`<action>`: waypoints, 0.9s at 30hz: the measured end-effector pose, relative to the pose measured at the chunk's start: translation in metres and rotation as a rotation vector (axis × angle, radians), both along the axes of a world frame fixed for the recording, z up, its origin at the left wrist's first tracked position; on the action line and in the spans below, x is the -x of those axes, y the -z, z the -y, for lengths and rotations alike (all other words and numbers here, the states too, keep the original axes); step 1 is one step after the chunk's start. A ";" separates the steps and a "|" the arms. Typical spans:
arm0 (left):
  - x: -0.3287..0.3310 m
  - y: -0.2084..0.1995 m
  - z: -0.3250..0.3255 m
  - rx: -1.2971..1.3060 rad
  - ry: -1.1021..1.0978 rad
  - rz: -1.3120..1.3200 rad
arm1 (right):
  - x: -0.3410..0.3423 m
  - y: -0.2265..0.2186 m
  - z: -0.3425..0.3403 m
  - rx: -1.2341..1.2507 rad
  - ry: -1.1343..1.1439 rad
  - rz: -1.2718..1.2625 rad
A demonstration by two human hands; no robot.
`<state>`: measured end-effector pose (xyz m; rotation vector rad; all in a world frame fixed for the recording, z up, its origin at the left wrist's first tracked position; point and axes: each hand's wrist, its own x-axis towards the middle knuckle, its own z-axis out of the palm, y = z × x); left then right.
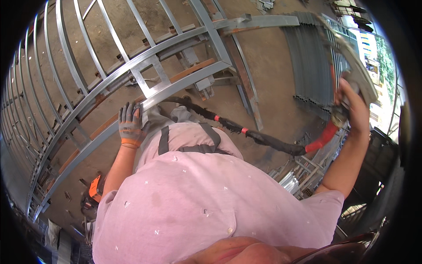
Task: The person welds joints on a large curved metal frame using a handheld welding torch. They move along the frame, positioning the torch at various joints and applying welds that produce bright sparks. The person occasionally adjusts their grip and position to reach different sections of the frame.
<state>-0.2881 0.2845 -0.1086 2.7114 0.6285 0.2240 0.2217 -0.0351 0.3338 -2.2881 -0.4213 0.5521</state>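
1. 1 gloved left hand [130,125], grey and orange, lies at the near rail of 1 metal frame [189,83], left to centre; its fingers are extended and grip nothing visible.
2. 1 bare right hand [355,105] is raised at upper right, fingers curled around 1 blurred grey curved tool [358,66].
3. 1 black cable [274,141], with 2 red bands [244,130], meets 1 red sleeve [323,138] below that hand.
4. Glove print is too small to read; white letter-like marks dot 1 pink shirt [184,198].
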 end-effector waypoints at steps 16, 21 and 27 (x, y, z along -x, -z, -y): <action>0.033 0.076 -0.050 0.053 0.146 -0.061 | 0.042 0.236 -0.213 1.033 -0.339 -0.234; 0.036 0.090 -0.050 0.035 0.178 0.055 | 0.036 0.259 -0.235 1.167 -0.461 -0.159; 0.033 0.092 -0.049 0.007 0.158 0.173 | 0.028 0.286 -0.250 1.324 -0.517 -0.186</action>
